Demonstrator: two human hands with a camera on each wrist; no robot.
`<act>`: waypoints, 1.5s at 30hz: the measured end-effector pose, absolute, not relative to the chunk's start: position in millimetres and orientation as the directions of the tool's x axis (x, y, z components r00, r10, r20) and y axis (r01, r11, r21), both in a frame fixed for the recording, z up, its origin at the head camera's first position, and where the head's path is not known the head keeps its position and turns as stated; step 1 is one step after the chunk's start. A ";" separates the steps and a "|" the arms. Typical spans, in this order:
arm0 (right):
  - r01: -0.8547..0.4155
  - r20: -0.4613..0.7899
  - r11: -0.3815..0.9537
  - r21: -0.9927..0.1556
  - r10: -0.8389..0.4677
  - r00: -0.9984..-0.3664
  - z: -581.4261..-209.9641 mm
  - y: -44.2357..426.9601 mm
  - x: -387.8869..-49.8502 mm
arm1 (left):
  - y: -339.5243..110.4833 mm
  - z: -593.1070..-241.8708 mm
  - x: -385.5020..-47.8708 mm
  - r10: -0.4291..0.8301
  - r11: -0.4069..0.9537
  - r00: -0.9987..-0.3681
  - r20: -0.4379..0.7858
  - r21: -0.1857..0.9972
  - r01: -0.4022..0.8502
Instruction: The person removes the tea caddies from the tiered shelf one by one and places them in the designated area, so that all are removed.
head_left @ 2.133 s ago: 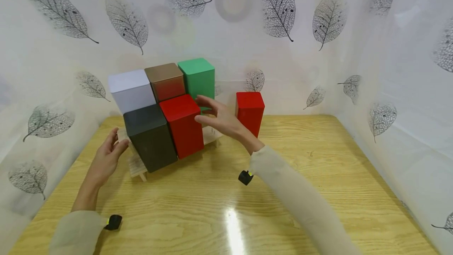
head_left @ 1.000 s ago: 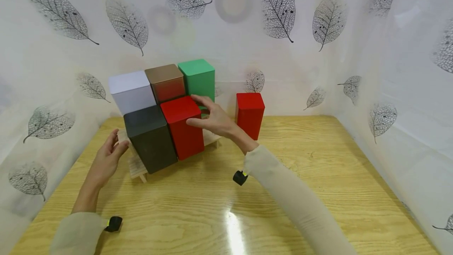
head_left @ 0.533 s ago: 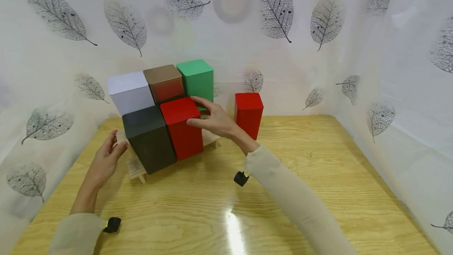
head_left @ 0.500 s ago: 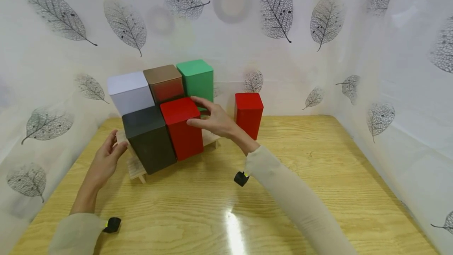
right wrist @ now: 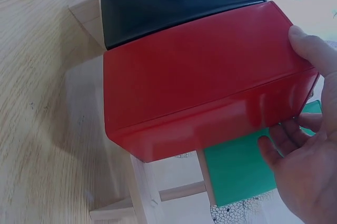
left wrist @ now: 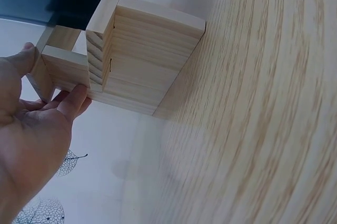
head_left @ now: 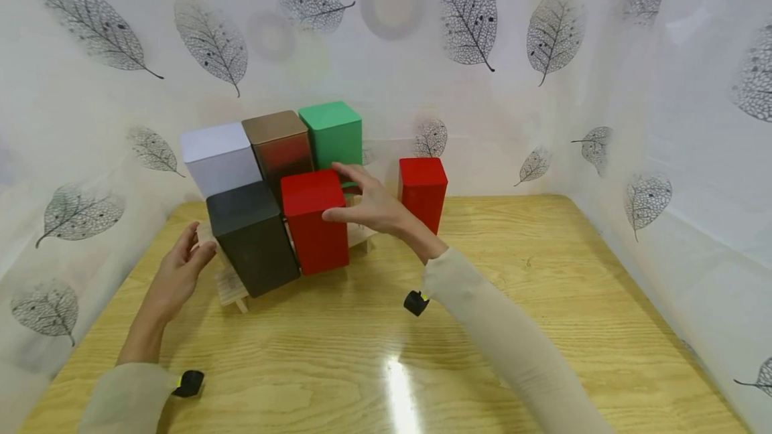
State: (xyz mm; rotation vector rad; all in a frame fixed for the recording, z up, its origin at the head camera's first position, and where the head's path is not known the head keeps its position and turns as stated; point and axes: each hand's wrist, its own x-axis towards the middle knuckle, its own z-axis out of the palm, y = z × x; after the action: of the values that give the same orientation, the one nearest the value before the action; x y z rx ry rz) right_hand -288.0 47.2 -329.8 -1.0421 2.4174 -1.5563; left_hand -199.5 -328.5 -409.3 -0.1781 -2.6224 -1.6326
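In the head view my right hand (head_left: 375, 207) grips the front red tin (head_left: 316, 230) near its top. The right wrist view shows the thumb on one face and fingers on the far side. That tin stands on the lower step of a two-step wooden rack (head_left: 232, 288), slightly turned, right of a black tin (head_left: 256, 246). Behind, on the upper step, are a white tin (head_left: 223, 163), a brown tin (head_left: 280, 146) and a green tin (head_left: 334, 139). My left hand (left wrist: 39, 129) pinches the rack's left end between thumb and fingers.
A second red tin (head_left: 422, 196) stands apart on the wooden table (head_left: 512, 300), behind my right forearm. Leaf-patterned white sheeting (head_left: 392, 72) closes off the back and both sides.
The front red tin has shifted slightly right and turned, and a narrow gap now shows between it and the black tin. My right hand closed in on it earlier. The left hand stays put.
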 end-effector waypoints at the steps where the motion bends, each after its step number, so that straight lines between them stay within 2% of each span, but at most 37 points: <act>1: -0.492 0.274 0.257 -0.832 -0.580 -0.767 -329.5 48.1 -287.5 | -328.7 -409.3 -199.6 0.073 0.437 -0.992 0.099 0.891 0.121; 10: -0.444 0.257 0.172 -0.879 -0.613 -0.747 -331.2 53.7 -286.7 | -330.4 -409.7 -200.8 0.083 0.437 -0.993 0.079 0.893 0.108; 20: -0.442 0.260 0.185 -0.878 -0.591 -0.764 -330.0 75.7 -278.5 | -333.6 -408.4 -204.7 0.102 0.440 -0.993 0.058 0.893 0.097; 27: -0.444 0.281 0.162 -0.881 -0.576 -0.767 -327.3 102.6 -270.1 | -335.6 -407.7 -206.0 0.123 0.434 -0.991 0.054 0.895 0.103; 35: -0.445 0.243 0.247 -0.861 -0.569 -0.786 -324.7 142.0 -254.9 | -334.8 -406.7 -205.0 0.133 0.436 -0.989 0.064 0.892 0.116; 45: -0.410 0.210 0.241 -0.880 -0.576 -0.790 -324.0 195.1 -240.2 | -334.2 -407.3 -205.8 0.133 0.419 -0.990 0.048 0.902 0.100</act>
State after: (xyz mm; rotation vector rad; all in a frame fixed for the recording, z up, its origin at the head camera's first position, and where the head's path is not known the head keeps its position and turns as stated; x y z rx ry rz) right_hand -240.2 195.1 -324.0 -0.9408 2.3468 -1.5866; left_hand -205.8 -334.2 -407.3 -0.2189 -2.6725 -1.6954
